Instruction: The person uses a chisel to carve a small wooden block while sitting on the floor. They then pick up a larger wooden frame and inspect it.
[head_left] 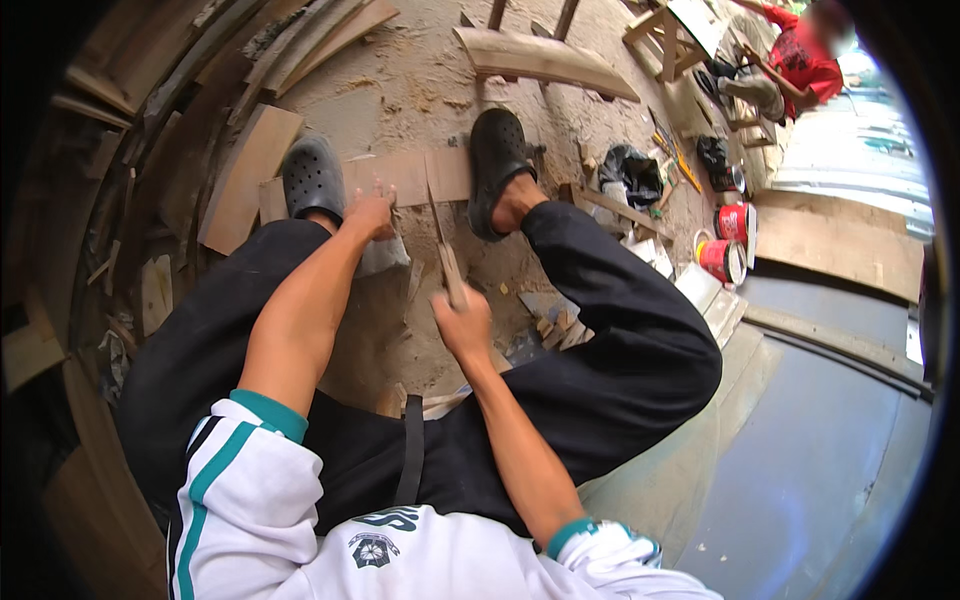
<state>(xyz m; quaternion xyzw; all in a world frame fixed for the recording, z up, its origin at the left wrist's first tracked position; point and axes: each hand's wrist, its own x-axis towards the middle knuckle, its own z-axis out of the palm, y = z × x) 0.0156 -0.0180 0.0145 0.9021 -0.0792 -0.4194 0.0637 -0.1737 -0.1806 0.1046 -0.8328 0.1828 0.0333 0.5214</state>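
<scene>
A pale wooden board (407, 181) lies across the ground, with a dark clog (314, 174) on its left part and another dark clog (497, 150) at its right end. My left hand (371, 212) rests on the board beside the left clog, fingers spread over its top. A greyish block-like piece (384, 256) sits just below that hand. My right hand (463, 318) is closed around the wooden handle of a handsaw (444, 240). Its narrow blade points away from me and crosses the board between the clogs, at a dark line in the wood.
Stacked planks (245, 180) crowd the left side. A curved wooden piece on legs (545, 62) stands ahead. To the right are red cans (722, 258), a black plastic bag (632, 174) and a grey sheet (800, 450). A person in red (806, 65) sits at the far right.
</scene>
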